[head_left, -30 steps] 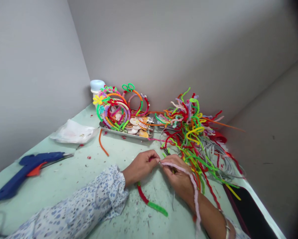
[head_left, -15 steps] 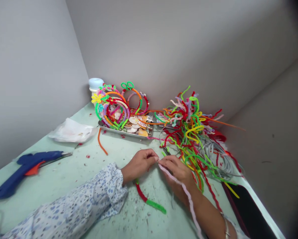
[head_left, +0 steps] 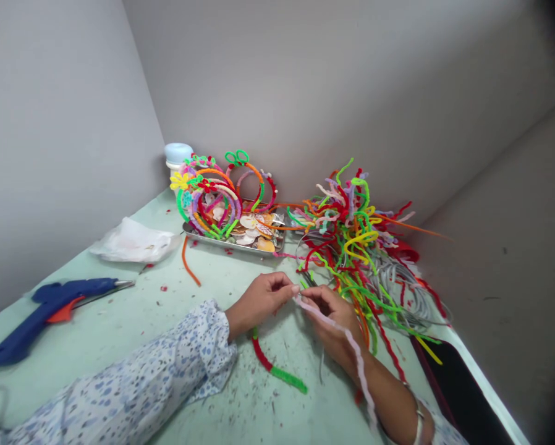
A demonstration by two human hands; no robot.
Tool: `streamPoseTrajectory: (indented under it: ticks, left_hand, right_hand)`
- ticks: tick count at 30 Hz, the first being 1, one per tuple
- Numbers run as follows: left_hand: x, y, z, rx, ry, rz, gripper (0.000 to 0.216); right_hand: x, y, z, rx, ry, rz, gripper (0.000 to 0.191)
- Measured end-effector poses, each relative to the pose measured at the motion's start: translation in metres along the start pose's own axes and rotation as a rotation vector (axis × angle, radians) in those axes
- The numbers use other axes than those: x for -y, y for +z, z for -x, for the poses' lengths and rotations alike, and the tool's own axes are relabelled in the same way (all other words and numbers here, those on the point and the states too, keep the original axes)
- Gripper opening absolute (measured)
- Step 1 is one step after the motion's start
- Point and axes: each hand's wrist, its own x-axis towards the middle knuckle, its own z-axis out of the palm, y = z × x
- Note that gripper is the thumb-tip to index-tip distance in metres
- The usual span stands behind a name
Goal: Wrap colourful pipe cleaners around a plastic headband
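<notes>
A pale pink-lilac pipe cleaner [head_left: 355, 349] runs from the fingertips of both hands down over the right wrist. My left hand [head_left: 264, 301] is closed, thumb and forefinger pinching at its upper end. Close beside it, my right hand [head_left: 332, 318] also pinches the pipe cleaner near that end. A red-and-green fuzzy strip [head_left: 272, 369] shows from below the left hand; its upper part is hidden, so I cannot tell whether the hand holds it.
A metal tray [head_left: 240, 245] holds flat cut-outs, with decorated fuzzy hoops [head_left: 212, 204] above it. Tangled pipe cleaners [head_left: 356, 241] lie at right, near a coil of wire [head_left: 414, 293] and a black flat object [head_left: 458, 383]. At left are a blue glue gun [head_left: 50, 315] and plastic bag [head_left: 133, 241].
The left thumb and fingertips have shifted slightly right and up, towards the right fingers. The right fingers have bent a little more. The pipe cleaner's hanging length has swung slightly.
</notes>
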Motion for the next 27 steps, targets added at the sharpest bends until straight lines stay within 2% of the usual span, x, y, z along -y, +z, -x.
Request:
streamPoseTrajectory:
  ticks: [6,13,22,27]
  left_hand:
    - [0.0026,0.0023,0.0,-0.073,0.075,-0.096,0.02]
    - [0.0039,0.0031,0.0015,-0.059,0.163,-0.187,0.019]
    - [-0.0012,0.003,0.0049,-0.099,0.283,-0.517,0.016]
    - [-0.0019,0.0034,0.0052,-0.099,0.297,-0.559,0.017]
  right_hand:
    - [-0.0011,0.0013,-0.001,-0.024,-0.002,0.01,0.016]
    - [-0.0007,-0.0024,0.0001,0.02,-0.007,-0.017,0.013]
    - [-0.0007,-0.0025,-0.0003,0.048,0.027,-0.054,0.013]
    - [-0.0004,-0.0027,-0.0008,0.041,0.052,-0.08,0.013]
